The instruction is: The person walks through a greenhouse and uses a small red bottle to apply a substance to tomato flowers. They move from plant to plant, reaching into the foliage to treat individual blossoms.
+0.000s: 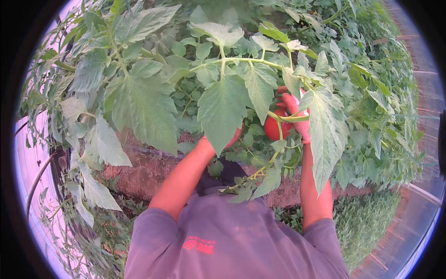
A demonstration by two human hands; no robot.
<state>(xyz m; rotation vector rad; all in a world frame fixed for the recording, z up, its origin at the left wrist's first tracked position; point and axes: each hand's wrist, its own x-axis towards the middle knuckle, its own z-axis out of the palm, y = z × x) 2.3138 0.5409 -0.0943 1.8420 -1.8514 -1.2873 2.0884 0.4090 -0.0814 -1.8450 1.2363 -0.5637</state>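
My right hand [300,120], in a red and white glove, curls around the right and upper side of a large round red tomato [277,126]. A green tomato stem [292,119] crosses in front of that hand, and a hanging leaf covers part of its wrist. To the left, my left hand [235,138] reaches in among the foliage. A broad tomato leaf [223,108] hides most of it, so its fingers and anything in them cannot be made out. A long leafy branch [240,60] arches over both hands, close to the camera.
Dense tomato plants [369,104] fill the far side and the right. Bare reddish soil [139,174] runs between the rows. At the left are pale sheeting [36,167] and a dark curved hose [34,190]. Low green plants [369,219] grow behind me at the right.
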